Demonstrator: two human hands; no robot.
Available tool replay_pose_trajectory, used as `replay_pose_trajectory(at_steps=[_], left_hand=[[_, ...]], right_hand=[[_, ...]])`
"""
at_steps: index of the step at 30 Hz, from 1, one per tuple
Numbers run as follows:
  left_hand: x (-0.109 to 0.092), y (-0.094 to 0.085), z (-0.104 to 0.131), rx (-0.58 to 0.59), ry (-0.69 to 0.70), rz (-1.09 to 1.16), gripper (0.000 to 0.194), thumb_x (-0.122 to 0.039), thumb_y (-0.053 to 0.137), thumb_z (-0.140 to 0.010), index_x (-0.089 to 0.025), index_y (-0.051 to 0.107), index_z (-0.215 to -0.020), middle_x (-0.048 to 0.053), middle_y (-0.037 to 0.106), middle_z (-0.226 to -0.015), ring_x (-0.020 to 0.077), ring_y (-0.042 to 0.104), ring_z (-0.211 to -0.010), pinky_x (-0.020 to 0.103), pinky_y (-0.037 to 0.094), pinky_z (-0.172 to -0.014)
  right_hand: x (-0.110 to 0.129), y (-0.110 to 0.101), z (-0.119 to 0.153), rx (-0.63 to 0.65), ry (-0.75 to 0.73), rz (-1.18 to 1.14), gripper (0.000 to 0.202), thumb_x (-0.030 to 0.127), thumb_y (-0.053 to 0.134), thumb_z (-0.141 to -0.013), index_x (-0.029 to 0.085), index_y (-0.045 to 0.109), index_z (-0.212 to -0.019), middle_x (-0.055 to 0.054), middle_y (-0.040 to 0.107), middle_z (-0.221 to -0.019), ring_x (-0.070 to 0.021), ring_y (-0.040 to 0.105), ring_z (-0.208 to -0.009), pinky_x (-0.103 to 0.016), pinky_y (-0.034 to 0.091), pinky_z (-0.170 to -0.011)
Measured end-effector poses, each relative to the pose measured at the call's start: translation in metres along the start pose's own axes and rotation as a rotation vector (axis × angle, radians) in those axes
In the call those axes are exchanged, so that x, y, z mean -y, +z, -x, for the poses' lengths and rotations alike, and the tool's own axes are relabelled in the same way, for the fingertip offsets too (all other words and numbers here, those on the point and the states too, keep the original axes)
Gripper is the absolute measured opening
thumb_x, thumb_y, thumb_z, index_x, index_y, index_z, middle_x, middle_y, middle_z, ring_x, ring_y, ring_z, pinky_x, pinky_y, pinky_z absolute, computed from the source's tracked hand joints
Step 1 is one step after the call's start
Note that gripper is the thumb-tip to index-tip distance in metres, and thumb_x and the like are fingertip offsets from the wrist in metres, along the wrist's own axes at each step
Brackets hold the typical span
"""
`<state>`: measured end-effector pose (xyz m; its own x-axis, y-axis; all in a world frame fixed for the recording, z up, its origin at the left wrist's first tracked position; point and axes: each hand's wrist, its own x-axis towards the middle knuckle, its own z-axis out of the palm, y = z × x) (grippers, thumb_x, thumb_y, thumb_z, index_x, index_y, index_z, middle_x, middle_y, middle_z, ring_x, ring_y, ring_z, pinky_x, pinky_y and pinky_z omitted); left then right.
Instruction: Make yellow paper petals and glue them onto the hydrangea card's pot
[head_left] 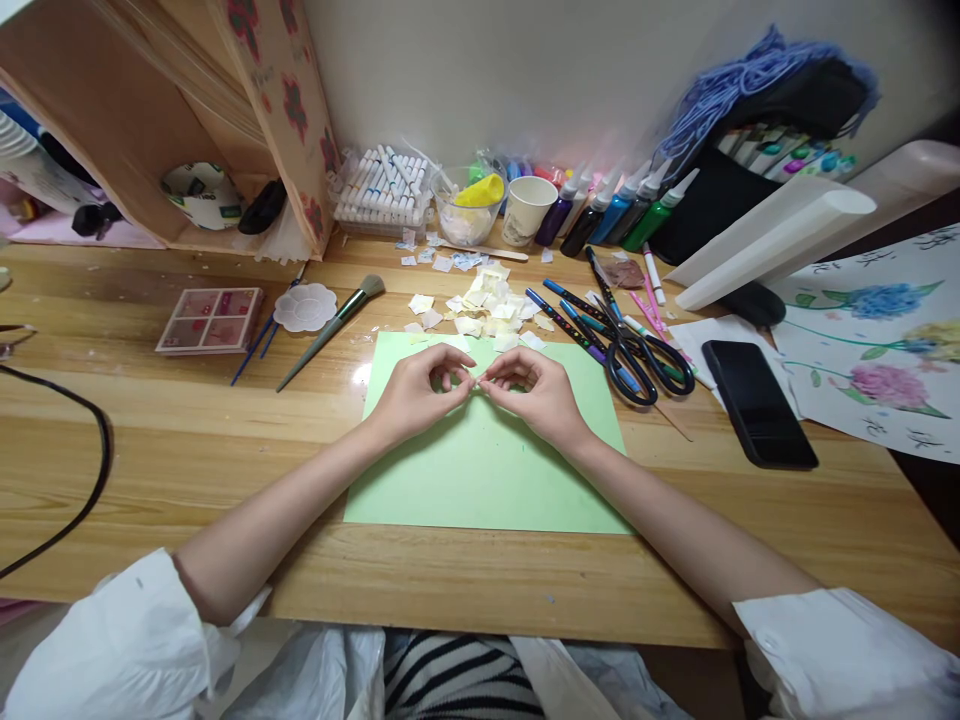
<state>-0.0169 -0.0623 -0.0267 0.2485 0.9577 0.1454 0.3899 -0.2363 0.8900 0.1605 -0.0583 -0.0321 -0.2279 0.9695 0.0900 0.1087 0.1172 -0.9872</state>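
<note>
My left hand (430, 388) and my right hand (534, 390) meet fingertip to fingertip over the upper part of a light green sheet of paper (480, 480). Both are closed in a pinch on a small pale piece of paper (477, 383), mostly covered by the fingers. Just beyond the hands lies a loose pile of torn cream paper scraps (491, 300), a few of them reaching onto the sheet's far edge. Faint small specks show on the green sheet.
Black-handled scissors (637, 360) lie among pens on the right, near a phone (759, 403). A makeup brush (330, 333), a white palette (305, 307) and an eyeshadow box (211, 320) are on the left. Behind stand a paper cup (528, 212), a plastic bowl (466, 215) and paint bottles (589, 220).
</note>
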Motion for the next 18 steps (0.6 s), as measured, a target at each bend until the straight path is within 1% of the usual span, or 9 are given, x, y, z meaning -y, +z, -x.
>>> replay_pose_trajectory(at_steps=[9,18], left_hand=[[-0.0003,0.0009,-0.0008,-0.002,-0.007,0.022,0.019,-0.021,0.060,-0.074,-0.016,0.063,-0.092,0.002,0.065,-0.078,0.0093,0.052,-0.062,0.022,0.042,-0.059],[0.0018,0.0011,-0.0006,0.005,-0.014,0.027,0.019,-0.022,0.061,-0.074,-0.016,0.062,-0.092,0.003,0.065,-0.081,0.0096,0.053,-0.062,0.022,0.042,-0.058]], right_hand=[[0.0024,0.0003,0.0000,0.013,0.020,0.001,0.026,0.033,0.076,-0.065,0.018,0.058,-0.076,-0.003,0.065,-0.075,-0.0129,0.059,-0.065,-0.027,0.048,-0.060],[0.0025,0.0002,-0.0005,0.024,0.012,0.011,0.026,0.032,0.074,-0.067,0.017,0.056,-0.076,-0.003,0.065,-0.075,-0.0128,0.058,-0.065,-0.027,0.047,-0.060]])
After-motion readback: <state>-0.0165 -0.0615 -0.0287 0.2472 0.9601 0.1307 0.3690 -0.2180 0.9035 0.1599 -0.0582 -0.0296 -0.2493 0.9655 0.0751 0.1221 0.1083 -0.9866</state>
